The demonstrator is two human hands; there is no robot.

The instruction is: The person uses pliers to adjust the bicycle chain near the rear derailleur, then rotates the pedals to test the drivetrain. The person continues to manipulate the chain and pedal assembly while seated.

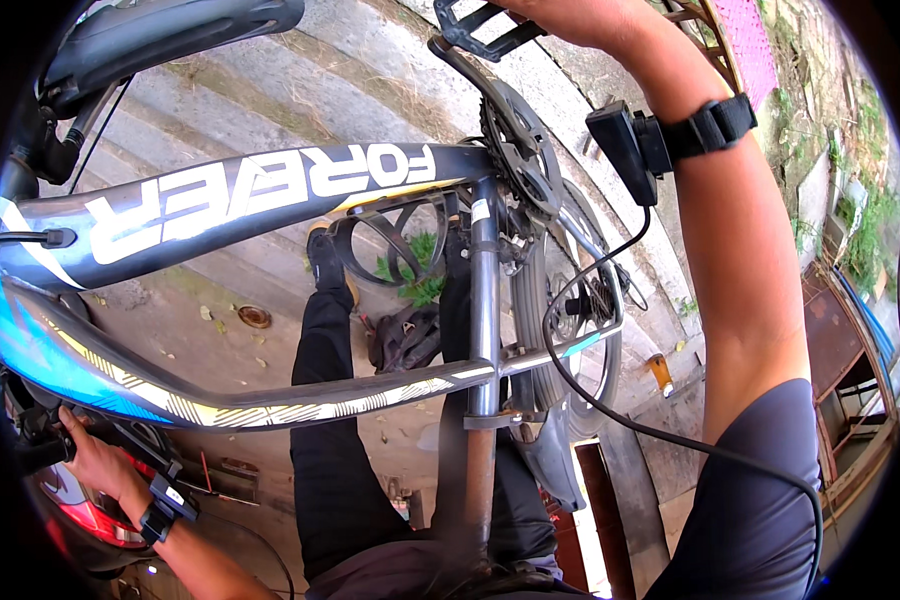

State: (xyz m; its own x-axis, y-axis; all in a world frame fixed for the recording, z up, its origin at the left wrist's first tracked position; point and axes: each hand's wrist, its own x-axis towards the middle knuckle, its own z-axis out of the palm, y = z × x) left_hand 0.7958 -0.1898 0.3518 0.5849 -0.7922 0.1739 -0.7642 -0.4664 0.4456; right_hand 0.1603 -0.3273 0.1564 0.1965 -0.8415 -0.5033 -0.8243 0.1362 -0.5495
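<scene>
Left hand (105,465) is up against the dark handlebar (45,455), but the fingers are partly lost in the clutter, so can't tell if it's properly wrapped round. Right hand (570,15) is at the black pedal (518,42) up top, mostly cut off by the edge of view, so no idea how tight that one is either. Bike (484,290) sits between the arms, stretched across in front of the legs (340,430), tipped by the look of it; can't see what props it.

Handling-wise, I'd guess stiff, fairly heavy and awkward, with the bars wanting to swing. Glossy paint might be a bit slippery. Best holds: handlebar, then the top tube (300,402) mid-frame. I'd keep fingers clear of the chainring (548,175).

Looks: blue at the left end, yellow and white graphics along the top tube, big white lettering on the dark down tube (260,200), brownish seat post (481,470), grey-black rear wheel (535,310).
</scene>
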